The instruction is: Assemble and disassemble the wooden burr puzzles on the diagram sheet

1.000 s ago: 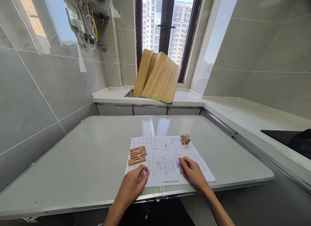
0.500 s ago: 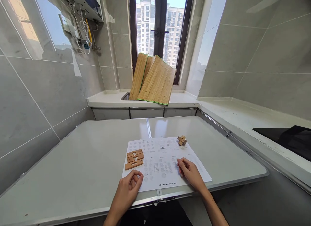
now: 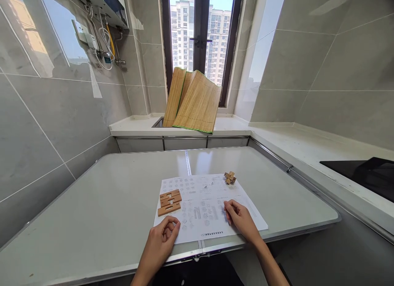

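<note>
A printed sheet of paper (image 3: 197, 232) with small diagrams and lines of print lies on the white table. My left hand (image 3: 163, 238) rests at the sheet's lower left corner, its fingers curled in and nothing seen in them. Just beyond it lie several flat wooden puzzle pieces (image 3: 169, 209) with slots cut in them, placed side by side on the sheet's left edge. On the right part of the paper sits my right hand (image 3: 239, 216), loosely closed, also holding nothing visible. An interlocked wooden burr puzzle (image 3: 230, 177) stands at the sheet's far right corner, apart from both hands.
The folding table (image 3: 92, 212) has a metal rim and a seam down its middle. Behind it runs a white counter (image 3: 138, 131) with a folded bamboo mat (image 3: 197, 103) leaning before the window. A black cooktop (image 3: 363, 175) is set into the right counter.
The view has shifted very slightly. Both hands and the wooden pieces stay where they were.
</note>
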Demonstrator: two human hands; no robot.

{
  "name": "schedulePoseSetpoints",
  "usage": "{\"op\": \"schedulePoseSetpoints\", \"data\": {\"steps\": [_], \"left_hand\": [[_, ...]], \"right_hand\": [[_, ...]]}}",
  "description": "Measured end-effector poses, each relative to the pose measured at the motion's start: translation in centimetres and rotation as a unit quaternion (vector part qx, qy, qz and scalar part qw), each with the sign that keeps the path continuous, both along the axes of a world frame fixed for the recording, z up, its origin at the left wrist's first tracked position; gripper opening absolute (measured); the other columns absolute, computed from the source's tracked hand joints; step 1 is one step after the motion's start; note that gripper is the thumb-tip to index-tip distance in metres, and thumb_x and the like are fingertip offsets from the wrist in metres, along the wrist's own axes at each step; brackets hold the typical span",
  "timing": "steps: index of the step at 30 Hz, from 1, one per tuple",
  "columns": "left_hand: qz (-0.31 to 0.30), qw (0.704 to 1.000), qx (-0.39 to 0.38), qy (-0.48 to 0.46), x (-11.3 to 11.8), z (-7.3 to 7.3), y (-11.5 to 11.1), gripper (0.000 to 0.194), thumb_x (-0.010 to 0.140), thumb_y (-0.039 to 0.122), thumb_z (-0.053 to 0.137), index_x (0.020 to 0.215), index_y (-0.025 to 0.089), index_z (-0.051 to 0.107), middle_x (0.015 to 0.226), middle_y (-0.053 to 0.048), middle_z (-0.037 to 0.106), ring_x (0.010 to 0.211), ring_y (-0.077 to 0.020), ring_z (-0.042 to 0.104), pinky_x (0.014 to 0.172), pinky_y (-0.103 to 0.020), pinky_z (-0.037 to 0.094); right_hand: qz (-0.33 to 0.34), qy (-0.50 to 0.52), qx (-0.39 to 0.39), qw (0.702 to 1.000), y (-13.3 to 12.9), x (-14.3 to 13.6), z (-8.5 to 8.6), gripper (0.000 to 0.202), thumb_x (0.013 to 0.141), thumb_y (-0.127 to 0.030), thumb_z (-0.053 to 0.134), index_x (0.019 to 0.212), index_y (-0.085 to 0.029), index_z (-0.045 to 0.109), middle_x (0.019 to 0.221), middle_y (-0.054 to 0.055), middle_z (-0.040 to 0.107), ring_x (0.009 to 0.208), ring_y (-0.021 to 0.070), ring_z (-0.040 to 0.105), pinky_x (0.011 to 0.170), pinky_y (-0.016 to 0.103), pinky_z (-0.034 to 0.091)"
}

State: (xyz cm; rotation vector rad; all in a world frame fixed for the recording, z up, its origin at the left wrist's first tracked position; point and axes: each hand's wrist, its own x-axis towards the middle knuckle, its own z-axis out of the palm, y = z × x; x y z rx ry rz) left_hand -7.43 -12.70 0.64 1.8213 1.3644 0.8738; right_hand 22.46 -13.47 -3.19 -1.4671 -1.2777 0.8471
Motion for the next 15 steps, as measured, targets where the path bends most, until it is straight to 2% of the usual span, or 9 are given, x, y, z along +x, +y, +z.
{"op": "schedulePoseSetpoints", "data": {"steps": [6, 11, 15], "left_hand": [[0.003, 1.0, 0.001, -0.001, -0.05, 0.02, 0.01, 0.041, 0.09, 0.06, 0.057, 0.09, 0.02, 0.069, 0.067, 0.002, 0.054, 0.056, -0.0123, 0.041, 0.056, -0.023, 0.037], [0.005, 1.0, 0.006, 0.008, 0.06, -0.03, 0.06, 0.043, 0.089, 0.062, 0.056, 0.089, 0.021, 0.068, 0.064, 0.003, 0.051, 0.055, -0.0124, 0.039, 0.055, -0.023, 0.037], [0.01, 0.999, 0.032, 0.026, -0.04, 0.16, 0.14, 0.045, 0.09, 0.064, 0.053, 0.09, 0.022, 0.069, 0.066, 0.002, 0.054, 0.056, -0.0135, 0.044, 0.054, -0.023, 0.039]], "right_hand": [[0.009, 0.006, -0.001, 1.0, 0.04, 0.13, -0.15, 0.056, 0.092, -0.075, 0.046, 0.075, -0.023, 0.057, 0.059, -0.002, 0.056, 0.055, 0.0169, 0.05, 0.061, 0.028, 0.041], [0.007, 0.004, -0.004, 1.0, 0.18, 0.21, -0.27, 0.059, 0.089, -0.079, 0.044, 0.076, -0.023, 0.057, 0.058, -0.001, 0.056, 0.054, 0.0177, 0.05, 0.061, 0.029, 0.041], [0.01, 0.003, -0.005, 1.0, 0.25, 0.23, -0.34, 0.059, 0.089, -0.079, 0.044, 0.075, -0.023, 0.056, 0.058, -0.001, 0.056, 0.054, 0.0174, 0.051, 0.06, 0.028, 0.041]]}}
